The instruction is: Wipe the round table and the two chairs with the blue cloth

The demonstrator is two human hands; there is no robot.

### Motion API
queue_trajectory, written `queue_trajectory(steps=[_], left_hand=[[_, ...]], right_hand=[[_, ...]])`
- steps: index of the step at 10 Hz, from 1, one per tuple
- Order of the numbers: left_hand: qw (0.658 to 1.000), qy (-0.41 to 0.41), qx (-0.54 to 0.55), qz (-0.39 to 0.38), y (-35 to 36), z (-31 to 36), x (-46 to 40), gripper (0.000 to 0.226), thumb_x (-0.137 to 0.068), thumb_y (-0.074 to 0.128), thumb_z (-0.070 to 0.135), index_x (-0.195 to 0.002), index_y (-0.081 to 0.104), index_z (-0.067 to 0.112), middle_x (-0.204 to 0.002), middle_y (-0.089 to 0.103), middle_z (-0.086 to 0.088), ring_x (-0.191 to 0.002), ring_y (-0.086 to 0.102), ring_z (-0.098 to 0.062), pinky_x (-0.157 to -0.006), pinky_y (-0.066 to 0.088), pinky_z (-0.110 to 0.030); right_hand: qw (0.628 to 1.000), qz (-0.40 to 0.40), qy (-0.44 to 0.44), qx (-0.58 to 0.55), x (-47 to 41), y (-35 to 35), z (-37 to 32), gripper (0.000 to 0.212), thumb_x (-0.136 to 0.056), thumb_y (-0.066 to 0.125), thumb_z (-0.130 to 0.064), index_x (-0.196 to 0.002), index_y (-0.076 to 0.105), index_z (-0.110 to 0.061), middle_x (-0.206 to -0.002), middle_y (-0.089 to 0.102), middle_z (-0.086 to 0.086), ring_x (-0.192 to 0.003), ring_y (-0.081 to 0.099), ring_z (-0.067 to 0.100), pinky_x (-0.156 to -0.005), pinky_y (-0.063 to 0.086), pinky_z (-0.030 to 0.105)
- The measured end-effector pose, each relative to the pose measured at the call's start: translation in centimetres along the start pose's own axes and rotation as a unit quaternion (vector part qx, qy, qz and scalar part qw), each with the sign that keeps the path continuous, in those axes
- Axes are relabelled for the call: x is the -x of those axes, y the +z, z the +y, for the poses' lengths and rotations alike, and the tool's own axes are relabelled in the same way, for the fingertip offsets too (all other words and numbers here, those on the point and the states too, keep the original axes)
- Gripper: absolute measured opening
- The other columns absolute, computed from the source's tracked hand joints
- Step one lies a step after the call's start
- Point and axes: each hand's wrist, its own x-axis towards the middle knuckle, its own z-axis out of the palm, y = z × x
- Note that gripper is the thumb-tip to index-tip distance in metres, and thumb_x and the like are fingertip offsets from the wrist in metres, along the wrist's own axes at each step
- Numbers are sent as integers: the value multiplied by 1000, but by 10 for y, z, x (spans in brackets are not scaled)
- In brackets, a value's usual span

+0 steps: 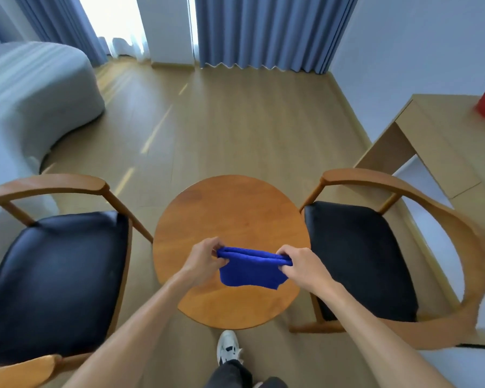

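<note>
Two hands pinching the blue cloth above the round bench.

Left hand is gripping one folded corner, right hand is gripping the other, and the cloth is hanging between them over the bench's near half, seemingly not touching the top. Left chair and right chair are flanking the bench. Judging by this, wiping is not yet underway: bench and both chairs are all left to do.
</note>
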Motion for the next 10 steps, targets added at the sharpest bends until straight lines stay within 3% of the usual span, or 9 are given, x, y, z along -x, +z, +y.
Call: queue_trajectory(steps=[2, 3, 4, 5, 6, 7, 10], left_hand=[[999, -53, 5, 10, 10, -16, -34, 13, -82, 66, 8, -87, 61, 20, -93, 63, 4, -87, 58, -12, -66, 43, -16], [997, -81, 9, 18, 15, -30, -48, 12, -83, 66, 9, -88, 61, 18, -93, 63, 3, -87, 58, -14, -69, 46, -21], [993, -118, 22, 18, 17, -44, -68, 11, -82, 67, 11, -92, 63, 16, -92, 65, -1, -86, 60, -18, -68, 48, -22], [987, -149, 30, 42, 18, -59, -100, 18, -83, 67, 11, -101, 63, 14, -93, 65, -2, -86, 60, -18, -65, 46, -21], [971, -178, 57, 147, 17, -67, -131, 27, -89, 58, 8, -115, 61, 9, -103, 63, -5, -91, 56, -15, -77, 41, -22], [960, -196, 58, 190, 18, -70, -143, 29, -90, 54, 8, -119, 59, 6, -106, 63, -6, -90, 53, -14, -77, 39, -20], [971, -201, 53, 114, 18, -67, -109, 26, -91, 50, 9, -116, 59, 10, -108, 60, -3, -91, 52, -14, -72, 41, -23]], right_hand=[[998, -60, -5, -12, -53, 4, 17, 16, -87, 57, -20, -101, 60, -28, -89, 67, -9, -80, 61, 9, -73, 55, 31], [996, -90, -7, -12, -83, 10, 21, 19, -85, 55, -17, -98, 60, -29, -88, 66, -10, -79, 59, 7, -66, 50, 25], [993, -113, -6, -21, -121, 18, 26, 22, -82, 53, -12, -95, 62, -27, -89, 65, -8, -79, 59, 9, -63, 50, 27], [993, -114, 11, -40, -164, 34, 33, 26, -84, 54, -7, -103, 65, -21, -100, 67, -1, -90, 61, 18, -78, 53, 38], [996, -35, 34, -79, -203, 45, 39, 37, -88, 52, -1, -123, 59, -9, -118, 64, 8, -106, 60, 22, -88, 43, 24], [993, 18, 49, -105, -217, 48, 41, 37, -86, 49, 4, -121, 60, -6, -116, 65, 10, -102, 61, 21, -83, 38, 16], [991, 25, 81, -106, -184, 43, 38, 32, -90, 50, -3, -121, 59, -7, -117, 64, 9, -104, 60, 20, -86, 44, 25]])
